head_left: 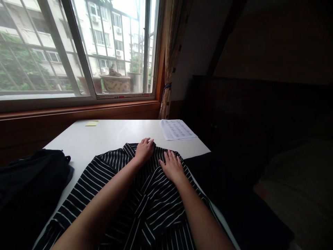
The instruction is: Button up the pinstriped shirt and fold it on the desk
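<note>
A black shirt with white stripes (pixel 161 205) lies spread over the white table, its collar (pixel 129 150) towards the window and one sleeve (pixel 75 198) running down to the left. At the collar is my left hand (pixel 144 151), its fingers bent and closed on the cloth; the thumb side is partly hidden. My right hand (pixel 173 167) rests flat on the shirt near the shoulder, to the right, with fingers stretched out. The shirt front is rumpled and overlapped between my forearms.
Dark clothing (pixel 33 180) is heaped on the table's left side. Another dark cloth (pixel 223 187) lies along the right edge. Printed sheets (pixel 178 130) and yellow sticky notes (pixel 91 123) are at the far side of the white table (pixel 114 133), below a window (pixel 117 48) and tied curtain (pixel 169 69).
</note>
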The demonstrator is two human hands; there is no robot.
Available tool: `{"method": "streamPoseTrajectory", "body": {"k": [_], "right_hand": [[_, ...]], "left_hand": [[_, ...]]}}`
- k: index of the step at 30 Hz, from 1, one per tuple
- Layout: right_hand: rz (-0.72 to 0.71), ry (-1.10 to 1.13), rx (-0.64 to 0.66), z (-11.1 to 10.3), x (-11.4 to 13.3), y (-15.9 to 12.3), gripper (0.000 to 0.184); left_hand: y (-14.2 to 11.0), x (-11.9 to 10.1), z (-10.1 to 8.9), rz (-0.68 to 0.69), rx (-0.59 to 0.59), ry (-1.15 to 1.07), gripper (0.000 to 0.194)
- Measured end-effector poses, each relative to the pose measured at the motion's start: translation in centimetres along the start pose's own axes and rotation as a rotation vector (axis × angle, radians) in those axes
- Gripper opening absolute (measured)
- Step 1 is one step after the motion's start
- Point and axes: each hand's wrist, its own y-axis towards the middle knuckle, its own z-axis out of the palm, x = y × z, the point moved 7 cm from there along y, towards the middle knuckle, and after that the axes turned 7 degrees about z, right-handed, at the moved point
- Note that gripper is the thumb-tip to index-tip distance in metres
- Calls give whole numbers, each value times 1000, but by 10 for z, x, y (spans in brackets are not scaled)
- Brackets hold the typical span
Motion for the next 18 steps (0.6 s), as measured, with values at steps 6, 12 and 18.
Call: {"method": "streamPoseTrajectory", "body": {"k": [6,12,18], "right_hand": [[7,-8,-54,-1,-1,-1,67],[36,-10,-82,-2,-3,-2,62],[52,-15,-97,-3,-3,-3,62]], "left_hand": [[-30,-54,6,325,96,0,30],[-31,-49,27,349,189,33,45],[-13,-34,39,302,266,60,51]]}}
